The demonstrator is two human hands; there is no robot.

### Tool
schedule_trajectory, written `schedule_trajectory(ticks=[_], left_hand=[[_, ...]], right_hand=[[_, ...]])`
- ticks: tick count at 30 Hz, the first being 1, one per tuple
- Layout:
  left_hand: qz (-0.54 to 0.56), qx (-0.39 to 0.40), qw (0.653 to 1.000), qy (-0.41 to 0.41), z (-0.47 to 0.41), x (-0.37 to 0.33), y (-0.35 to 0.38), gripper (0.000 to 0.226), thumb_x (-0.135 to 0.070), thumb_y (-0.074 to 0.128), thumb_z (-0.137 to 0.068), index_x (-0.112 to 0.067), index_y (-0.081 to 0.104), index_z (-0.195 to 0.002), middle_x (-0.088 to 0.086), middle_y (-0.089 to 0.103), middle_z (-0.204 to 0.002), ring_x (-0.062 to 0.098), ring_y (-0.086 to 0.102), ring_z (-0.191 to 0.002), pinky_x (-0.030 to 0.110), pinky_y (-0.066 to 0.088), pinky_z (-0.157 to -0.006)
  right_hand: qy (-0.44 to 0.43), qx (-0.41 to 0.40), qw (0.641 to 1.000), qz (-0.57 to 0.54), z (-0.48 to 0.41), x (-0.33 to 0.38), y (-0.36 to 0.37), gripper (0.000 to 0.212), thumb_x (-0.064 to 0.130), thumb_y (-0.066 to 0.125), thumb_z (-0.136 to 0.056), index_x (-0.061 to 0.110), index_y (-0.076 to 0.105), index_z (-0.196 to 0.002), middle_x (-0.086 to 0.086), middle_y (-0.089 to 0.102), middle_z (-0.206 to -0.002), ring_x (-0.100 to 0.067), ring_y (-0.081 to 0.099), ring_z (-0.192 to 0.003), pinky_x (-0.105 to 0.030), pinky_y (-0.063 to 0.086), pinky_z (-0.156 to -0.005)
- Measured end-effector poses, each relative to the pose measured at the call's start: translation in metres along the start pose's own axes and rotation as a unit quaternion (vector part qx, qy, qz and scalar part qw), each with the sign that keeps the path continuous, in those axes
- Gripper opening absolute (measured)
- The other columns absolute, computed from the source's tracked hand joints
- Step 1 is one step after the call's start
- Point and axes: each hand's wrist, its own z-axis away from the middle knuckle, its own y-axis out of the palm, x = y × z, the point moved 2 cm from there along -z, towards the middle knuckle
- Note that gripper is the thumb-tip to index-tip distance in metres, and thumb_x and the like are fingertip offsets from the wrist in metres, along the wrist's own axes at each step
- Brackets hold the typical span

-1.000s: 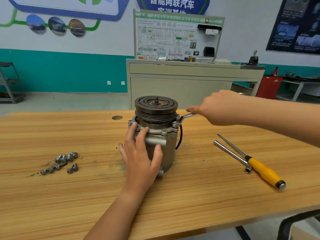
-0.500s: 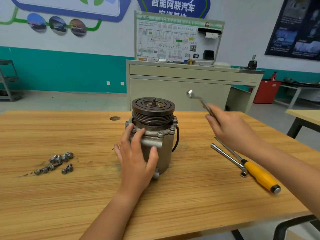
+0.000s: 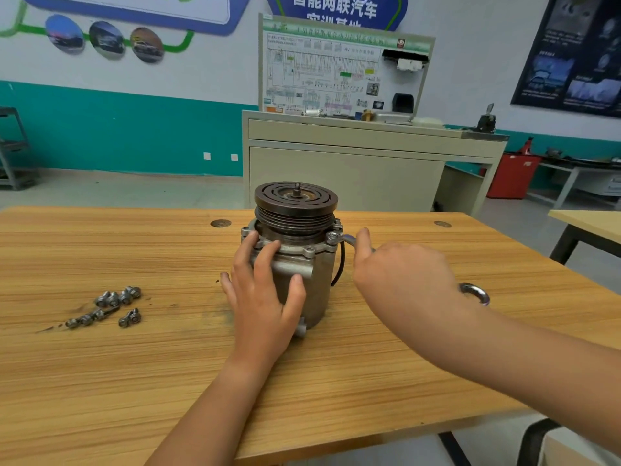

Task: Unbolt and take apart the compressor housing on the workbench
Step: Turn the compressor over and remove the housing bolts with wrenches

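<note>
The grey compressor housing (image 3: 319,280) stands upright mid-bench, with a dark grooved pulley (image 3: 295,205) on top. My left hand (image 3: 262,294) presses against its near side, fingers spread over the flange. My right hand (image 3: 400,274) grips a steel wrench (image 3: 349,241). The wrench's ring end sits on a bolt (image 3: 332,236) at the flange's right corner, and its other ring end (image 3: 475,292) sticks out behind my wrist.
Several removed bolts (image 3: 114,306) lie loose on the wooden workbench (image 3: 134,364) at the left. A black cable (image 3: 341,264) hangs down the housing's right side. A beige cabinet (image 3: 353,173) with a wiring board stands behind the bench. My right forearm covers the bench's right part.
My right hand lifted the wrench off the housing, then brought it back down onto the right corner bolt. My left hand stayed on the housing.
</note>
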Motion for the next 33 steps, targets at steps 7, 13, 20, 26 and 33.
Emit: schedule_trajectory(ticks=[7, 13, 20, 26, 33], left_hand=[[0.006, 0.001, 1.000, -0.001, 0.000, 0.002, 0.001, 0.043, -0.037, 0.043, -0.083, -0.027, 0.037, -0.125, 0.009, 0.032, -0.144, 0.016, 0.025, -0.133, 0.073, 0.021, -0.101], [0.012, -0.001, 1.000, -0.001, 0.000, 0.004, 0.001, 0.044, -0.038, 0.043, -0.083, -0.029, 0.037, -0.126, -0.003, 0.026, -0.142, 0.011, 0.023, -0.133, 0.073, 0.021, -0.102], [0.015, -0.002, 1.000, -0.005, 0.000, 0.005, 0.001, 0.045, -0.040, 0.043, -0.083, -0.032, 0.036, -0.126, -0.008, 0.022, -0.143, -0.003, 0.017, -0.131, 0.072, 0.020, -0.103], [0.021, -0.001, 1.000, -0.003, 0.000, 0.005, 0.001, 0.044, -0.039, 0.043, -0.082, -0.031, 0.036, -0.125, -0.007, 0.023, -0.141, -0.004, 0.016, -0.131, 0.071, 0.021, -0.103], [0.029, -0.010, 1.000, 0.002, -0.001, 0.005, 0.003, 0.044, -0.037, 0.044, -0.082, -0.029, 0.037, -0.125, -0.003, 0.025, -0.140, -0.003, 0.017, -0.131, 0.069, 0.024, -0.103]], right_hand=[[-0.033, -0.035, 0.996, 0.080, -0.003, -0.014, 0.012, 0.064, -0.001, 0.036, -0.093, -0.002, -0.001, -0.145, -0.006, 0.030, -0.060, -0.016, 0.030, -0.044, -0.027, 0.021, -0.035], [-0.035, -0.070, 0.993, 0.092, -0.028, -0.051, 0.038, 0.069, 0.006, 0.051, -0.089, 0.012, 0.008, -0.142, 0.002, 0.036, -0.062, -0.012, 0.033, -0.046, -0.025, 0.024, -0.036], [-0.062, -0.203, 0.975, -0.073, -0.091, -0.040, 0.052, 0.027, -0.007, 0.048, -0.086, 0.002, 0.057, -0.110, -0.015, 0.066, -0.095, -0.031, 0.062, -0.087, -0.042, 0.046, -0.080], [0.023, -0.308, 0.893, -0.328, -0.061, -0.052, 0.045, 0.052, 0.010, 0.046, -0.095, 0.012, 0.027, -0.144, -0.010, 0.057, -0.072, -0.022, 0.051, -0.060, -0.029, 0.038, -0.050], [0.048, -0.116, 0.976, -0.179, 0.005, -0.036, 0.040, 0.063, 0.012, 0.037, -0.096, 0.033, 0.006, -0.147, 0.007, 0.039, -0.071, -0.014, 0.040, -0.059, -0.026, 0.028, -0.048]])
